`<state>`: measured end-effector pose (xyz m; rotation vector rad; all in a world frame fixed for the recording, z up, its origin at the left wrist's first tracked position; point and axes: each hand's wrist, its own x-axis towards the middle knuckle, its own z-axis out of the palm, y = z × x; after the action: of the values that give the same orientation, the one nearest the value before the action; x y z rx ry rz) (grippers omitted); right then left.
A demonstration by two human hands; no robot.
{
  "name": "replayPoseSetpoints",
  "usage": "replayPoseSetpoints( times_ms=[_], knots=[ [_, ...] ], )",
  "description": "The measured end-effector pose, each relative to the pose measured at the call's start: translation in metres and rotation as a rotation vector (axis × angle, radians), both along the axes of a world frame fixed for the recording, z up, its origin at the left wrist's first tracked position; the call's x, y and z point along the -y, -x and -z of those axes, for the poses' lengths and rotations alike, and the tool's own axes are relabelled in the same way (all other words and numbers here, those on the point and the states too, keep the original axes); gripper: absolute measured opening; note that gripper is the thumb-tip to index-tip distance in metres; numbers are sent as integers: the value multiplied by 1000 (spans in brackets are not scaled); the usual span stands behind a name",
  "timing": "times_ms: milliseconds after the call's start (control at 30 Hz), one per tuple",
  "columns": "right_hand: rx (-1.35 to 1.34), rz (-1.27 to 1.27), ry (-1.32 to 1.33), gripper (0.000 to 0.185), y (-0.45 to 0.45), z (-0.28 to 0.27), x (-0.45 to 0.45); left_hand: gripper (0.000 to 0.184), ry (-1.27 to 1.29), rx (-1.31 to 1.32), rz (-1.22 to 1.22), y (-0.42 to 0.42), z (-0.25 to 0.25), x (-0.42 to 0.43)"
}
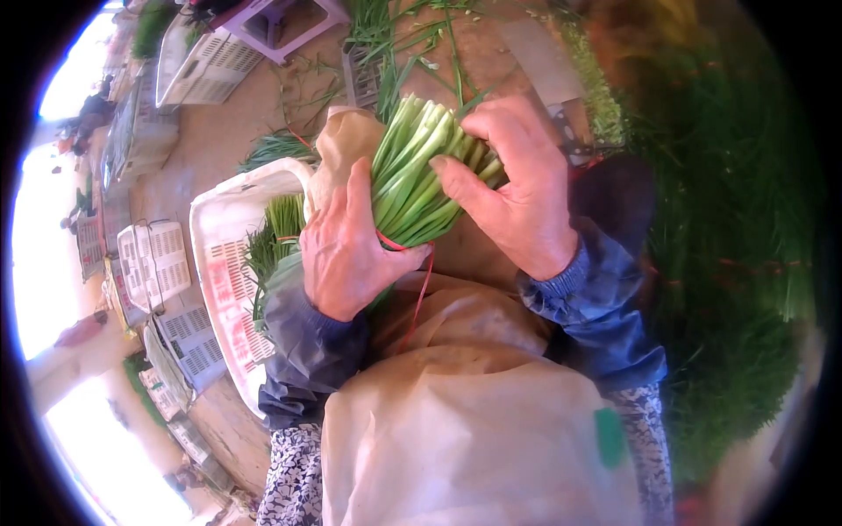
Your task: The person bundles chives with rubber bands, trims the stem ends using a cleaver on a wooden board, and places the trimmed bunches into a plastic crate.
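A thick bundle of garlic chives (425, 167) is in front of me, its pale cut ends pointing up and away. My left hand (346, 241) wraps the lower part of the bundle, near a red tie (392, 243) whose loose end hangs over my lap. At the bundle's right side, my right hand (522, 184) pinches the stems near the cut ends between thumb and fingers. The leafy end is mostly hidden below my left hand and sleeve.
At my left stands a white plastic basket (230, 263) with chives (285, 219) in it. Loose green leaves (377, 66) litter the floor near a purple stool (281, 39). Several crates (153, 263) line the far left. A large mass of greens (728, 219) lies at right.
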<state>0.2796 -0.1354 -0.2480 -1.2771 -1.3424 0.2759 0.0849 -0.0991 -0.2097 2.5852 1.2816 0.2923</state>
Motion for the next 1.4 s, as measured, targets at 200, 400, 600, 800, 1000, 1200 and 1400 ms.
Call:
replayPoseSetpoints(
  times_ms=[200, 400, 600, 800, 1000, 1200, 1400],
  knots=[
    [102, 23, -77, 25, -5, 1, 3, 94, -44, -4, 12, 1, 4, 0],
    [299, 58, -18, 15, -25, 13, 1, 93, 14, -25, -9, -1, 3, 0],
    [-152, 209, 106, 26, -44, 11, 7, 91, -17, -25, 33, -5, 2, 2],
    [-235, -250, 64, 32, -25, 23, 6, 93, -31, -66, 24, -6, 4, 4],
    [-353, -362, 118, 19, -23, 21, 7, 94, -21, -28, 44, -5, 7, 1],
    [-30, -131, -123, 18, -13, 17, 7, 91, 119, -62, -28, -8, 3, -4],
    [77, 409, 216, 16, -64, 50, -1, 93, 136, 41, -3, 5, 5, -7]
  ],
)
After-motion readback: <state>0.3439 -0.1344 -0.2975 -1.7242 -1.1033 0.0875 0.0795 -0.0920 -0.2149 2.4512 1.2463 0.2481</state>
